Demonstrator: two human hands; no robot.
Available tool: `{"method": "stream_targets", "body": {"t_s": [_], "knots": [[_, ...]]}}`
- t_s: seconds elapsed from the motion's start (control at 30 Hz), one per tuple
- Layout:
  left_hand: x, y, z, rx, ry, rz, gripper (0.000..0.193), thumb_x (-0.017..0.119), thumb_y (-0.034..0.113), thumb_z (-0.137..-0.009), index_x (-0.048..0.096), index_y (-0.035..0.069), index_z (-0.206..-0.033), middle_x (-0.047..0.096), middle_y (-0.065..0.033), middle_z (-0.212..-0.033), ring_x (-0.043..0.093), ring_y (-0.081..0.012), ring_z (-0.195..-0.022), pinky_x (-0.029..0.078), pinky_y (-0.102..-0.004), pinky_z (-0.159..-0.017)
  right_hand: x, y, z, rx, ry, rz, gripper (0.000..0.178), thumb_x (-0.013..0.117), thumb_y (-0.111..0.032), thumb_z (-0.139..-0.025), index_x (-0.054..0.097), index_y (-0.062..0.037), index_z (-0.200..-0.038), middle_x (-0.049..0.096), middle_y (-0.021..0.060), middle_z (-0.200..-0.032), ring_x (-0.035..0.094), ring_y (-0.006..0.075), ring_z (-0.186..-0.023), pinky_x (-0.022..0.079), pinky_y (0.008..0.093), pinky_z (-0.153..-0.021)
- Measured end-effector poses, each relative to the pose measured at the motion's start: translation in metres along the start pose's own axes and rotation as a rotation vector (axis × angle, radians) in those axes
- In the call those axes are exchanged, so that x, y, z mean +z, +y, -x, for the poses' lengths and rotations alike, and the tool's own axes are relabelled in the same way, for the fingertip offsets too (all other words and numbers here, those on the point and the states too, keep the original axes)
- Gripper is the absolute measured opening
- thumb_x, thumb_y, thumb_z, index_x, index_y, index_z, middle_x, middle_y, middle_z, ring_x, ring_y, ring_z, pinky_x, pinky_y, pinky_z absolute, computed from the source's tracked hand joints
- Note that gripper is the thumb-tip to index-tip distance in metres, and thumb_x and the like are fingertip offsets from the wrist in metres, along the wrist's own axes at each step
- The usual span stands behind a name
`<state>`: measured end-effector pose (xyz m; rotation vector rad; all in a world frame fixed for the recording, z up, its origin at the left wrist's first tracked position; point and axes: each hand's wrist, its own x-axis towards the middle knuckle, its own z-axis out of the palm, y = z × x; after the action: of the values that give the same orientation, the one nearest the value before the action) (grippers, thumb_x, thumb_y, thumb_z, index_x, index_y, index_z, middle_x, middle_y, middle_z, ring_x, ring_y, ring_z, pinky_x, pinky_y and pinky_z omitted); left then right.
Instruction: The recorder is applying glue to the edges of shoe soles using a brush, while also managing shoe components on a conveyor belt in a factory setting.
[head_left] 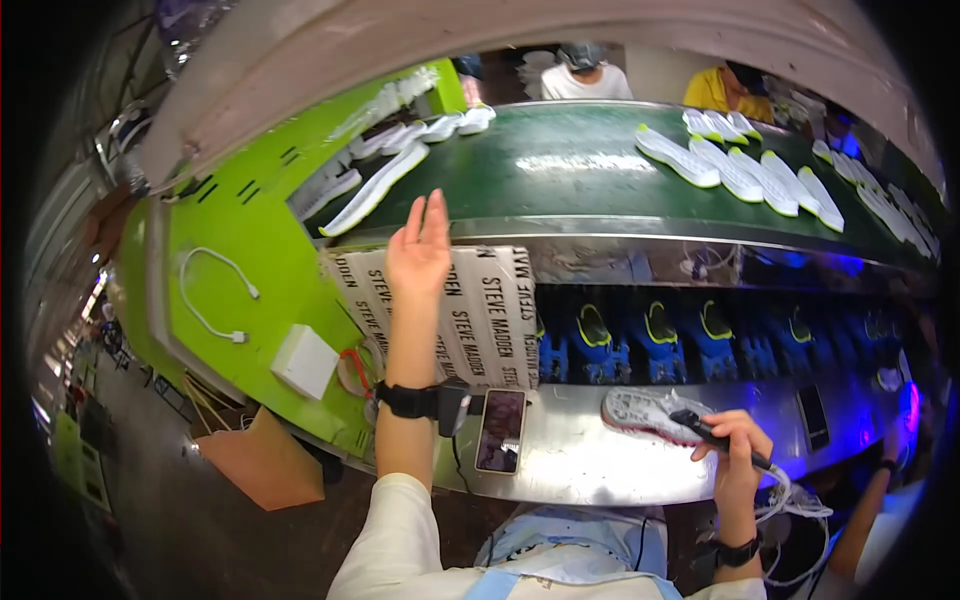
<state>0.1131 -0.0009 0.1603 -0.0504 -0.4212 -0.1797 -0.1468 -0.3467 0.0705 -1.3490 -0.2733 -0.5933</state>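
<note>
My left hand (418,262) reaches forward over a white printed paper sheet (490,320), palm up and fingers apart, holding nothing. Just beyond its fingertips, a long white shoe sole with a lime edge (375,190) lies on the left part of the green belt (570,160). In my right hand (742,440) is a black pen-like tool with a cord (700,426), gripped in closed fingers. Its tip is at a grey-white sole with a reddish edge (640,408), which lies on the metal bench (590,465). Whether tip and sole touch, I cannot tell.
A phone (501,430) lies beside my left forearm, another dark phone (813,417) farther right. Blue-black shoe-shaped items (660,335) fill the shelf under the belt. More white soles (740,170) lie on the belt. A white box (305,360) sits left; a co-worker's arm (868,500) is at right.
</note>
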Motion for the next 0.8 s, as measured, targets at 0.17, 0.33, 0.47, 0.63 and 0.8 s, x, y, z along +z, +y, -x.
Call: {"method": "stream_targets", "body": {"t_s": [0.17,0.33,0.47,0.63,0.8], "knots": [[-0.006,-0.115,-0.074,-0.16,-0.207,-0.794,0.041,0.048,0.021,-0.087,0.051,-0.004,-0.119,0.056,-0.02,-0.117,0.057,-0.0305,-0.105,0.049,-0.0437,-0.088,0.001,0.022,0.011,0.124,0.041,-0.139,0.019,0.053,-0.013,-0.09,0.06,0.0042,-0.092,0.06,0.0194,-0.103,0.063,0.0212,-0.07,0.053,0.0306,-0.061],[-0.05,-0.247,-0.14,0.376,-0.859,-2.286,0.047,0.056,0.024,-0.08,0.053,-0.003,-0.118,0.052,-0.0227,-0.123,0.049,-0.0391,-0.114,0.039,-0.0463,-0.097,-0.017,0.023,0.025,0.186,0.358,-0.165,0.026,0.06,0.004,-0.08,0.057,0.0019,-0.106,0.055,0.0179,-0.116,0.062,0.0186,-0.081,0.054,0.0294,-0.068],[-0.069,-0.316,-0.166,0.245,-1.063,-2.392,0.043,0.052,0.019,-0.081,0.052,-0.004,-0.117,0.046,-0.0274,-0.126,0.045,-0.0384,-0.118,0.038,-0.0431,-0.099,-0.044,0.014,0.047,0.28,0.539,-0.11,0.027,0.059,0.005,-0.079,0.056,0.0023,-0.106,0.062,0.0136,-0.102,0.063,0.0179,-0.081,0.054,0.0285,-0.068],[-0.063,-0.321,-0.196,0.125,-0.394,-2.512,0.041,0.058,0.023,-0.079,0.057,-0.003,-0.111,0.062,-0.0264,-0.096,0.061,-0.0374,-0.093,0.049,-0.0445,-0.081,-0.068,0.013,0.061,0.287,0.585,-0.107,0.026,0.059,0.004,-0.079,0.057,0.0048,-0.105,0.064,0.0128,-0.089,0.063,0.0164,-0.071,0.053,0.0275,-0.065],[-0.045,-0.231,-0.191,-0.456,-0.244,-2.333,0.031,0.065,0.017,-0.077,0.059,-0.001,-0.101,0.064,-0.0147,-0.088,0.064,-0.0279,-0.08,0.053,-0.0406,-0.062,-0.071,0.024,0.058,0.366,0.517,-0.099,0.025,0.06,0.004,-0.079,0.059,0.0051,-0.103,0.064,0.0115,-0.082,0.062,0.0158,-0.068,0.051,0.0258,-0.062]]}}
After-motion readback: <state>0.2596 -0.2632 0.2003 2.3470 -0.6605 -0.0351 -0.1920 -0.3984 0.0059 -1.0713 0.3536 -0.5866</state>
